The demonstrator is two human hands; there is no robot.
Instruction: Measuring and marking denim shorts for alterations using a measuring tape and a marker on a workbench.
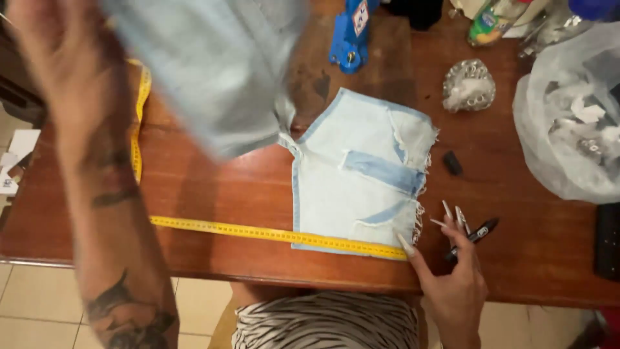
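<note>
While the open right hand (pixel 455 278) pins the tape measure (pixel 271 234), denim shorts (pixel 355 178) lie just beside.

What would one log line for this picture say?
left hand: raised, lifting denim | right hand: fingertip pinning tape measure on shorts, black marker under fingers | wooden table
</note>
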